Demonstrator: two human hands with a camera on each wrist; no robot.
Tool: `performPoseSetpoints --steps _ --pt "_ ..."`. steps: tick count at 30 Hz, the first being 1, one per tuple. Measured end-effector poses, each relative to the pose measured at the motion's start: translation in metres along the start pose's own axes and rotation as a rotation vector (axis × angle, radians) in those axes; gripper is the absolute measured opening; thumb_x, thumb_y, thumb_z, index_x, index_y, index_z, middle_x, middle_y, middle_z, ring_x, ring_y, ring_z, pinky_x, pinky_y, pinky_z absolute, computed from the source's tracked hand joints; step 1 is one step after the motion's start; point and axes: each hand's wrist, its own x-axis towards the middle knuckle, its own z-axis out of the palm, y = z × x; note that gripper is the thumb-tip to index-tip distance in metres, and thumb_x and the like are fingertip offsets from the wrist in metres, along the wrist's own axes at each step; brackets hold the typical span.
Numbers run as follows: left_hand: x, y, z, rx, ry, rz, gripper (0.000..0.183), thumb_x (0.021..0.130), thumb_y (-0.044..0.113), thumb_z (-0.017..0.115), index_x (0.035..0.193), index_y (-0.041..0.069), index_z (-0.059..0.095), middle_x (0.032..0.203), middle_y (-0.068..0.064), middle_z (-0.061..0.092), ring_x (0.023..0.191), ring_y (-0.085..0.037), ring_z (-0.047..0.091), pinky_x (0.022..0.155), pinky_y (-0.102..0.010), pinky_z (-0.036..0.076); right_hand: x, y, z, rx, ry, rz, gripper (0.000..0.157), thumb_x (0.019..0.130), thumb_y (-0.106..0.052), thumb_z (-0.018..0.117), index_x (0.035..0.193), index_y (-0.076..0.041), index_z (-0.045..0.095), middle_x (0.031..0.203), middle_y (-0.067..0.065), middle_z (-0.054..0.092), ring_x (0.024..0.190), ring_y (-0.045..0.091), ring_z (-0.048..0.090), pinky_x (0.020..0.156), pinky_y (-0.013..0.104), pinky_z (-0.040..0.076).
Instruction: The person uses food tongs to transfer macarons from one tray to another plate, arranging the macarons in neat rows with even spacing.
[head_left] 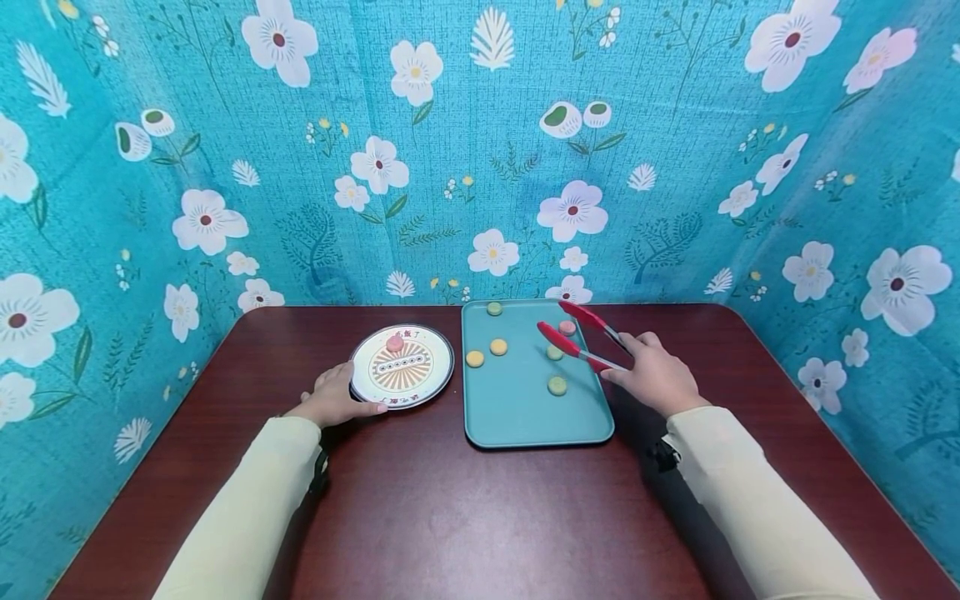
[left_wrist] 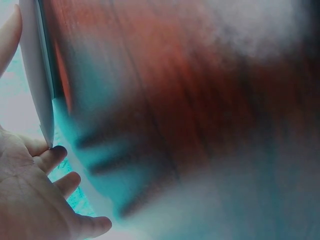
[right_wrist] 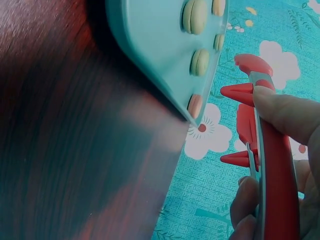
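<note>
From the head, the left hand (head_left: 333, 397) holds the white plate (head_left: 439, 367) at its rim, with the thumb along the near edge and the other fingers at the left side. On the plate, toward its far side, sits 1 pink macaron (head_left: 394, 343). To the right, apart from the plate, the blue-green tray (head_left: 525, 422) carries 3 green macarons (head_left: 557, 386), 2 yellow macarons (head_left: 498, 347) and a second pink macaron (head_left: 567, 328). The right hand (head_left: 660, 379) grips red tongs (head_left: 561, 339) over the tray's right part; their arms stand apart, and the second pink macaron shows between them.

From the left wrist, the plate stands edge-on between thumb and fingers; the last 3 fingers are loosely bent, and the table (left_wrist: 165, 90) fills much of the rest, blurred.

From the right wrist, thumb and fingers close round the tongs, whose 2 red ends are separate and pinch nothing. 5 macarons show on the tray, the pink one nearest its corner; flowered cloth (right_wrist: 205, 180) lies behind.
</note>
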Motion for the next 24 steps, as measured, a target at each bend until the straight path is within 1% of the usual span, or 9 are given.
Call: performPoseSetpoints --steps 5,12,24 --pt "-0.0006 0.0009 -0.0004 -0.002 -0.001 -0.005 0.122 0.073 0.063 0.073 0.152 -0.002 0.007 0.154 -0.028 0.017 0.139 -0.047 0.012 0.102 -0.076 0.014 0.0017 0.0034 -0.0020 -0.010 -0.016 0.014 0.082 0.086 -0.041 0.071 0.146 0.001 0.036 0.130 0.028 0.042 0.092 0.039 0.061 0.072 0.055 0.051" --pt "-0.0003 0.0005 0.0002 -0.001 -0.003 -0.005 0.122 0.072 0.063 0.073 0.152 -0.002 0.008 0.154 -0.028 0.017 0.139 -0.047 0.012 0.102 -0.075 0.013 0.0030 0.0060 -0.0033 -0.022 -0.027 0.035 0.082 0.084 -0.038 0.073 0.146 0.002 0.036 0.129 0.029 0.042 0.087 0.037 0.061 0.069 0.053 0.052" --pt "-0.0011 0.0016 0.0001 -0.022 -0.010 -0.007 0.121 0.073 0.062 0.073 0.152 -0.001 0.008 0.154 -0.029 0.017 0.140 -0.048 0.010 0.102 -0.077 0.010 0.0074 0.0101 -0.0016 -0.044 -0.040 0.049 0.081 0.083 -0.036 0.074 0.144 0.003 0.038 0.127 0.029 0.043 0.087 0.038 0.060 0.070 0.055 0.052"
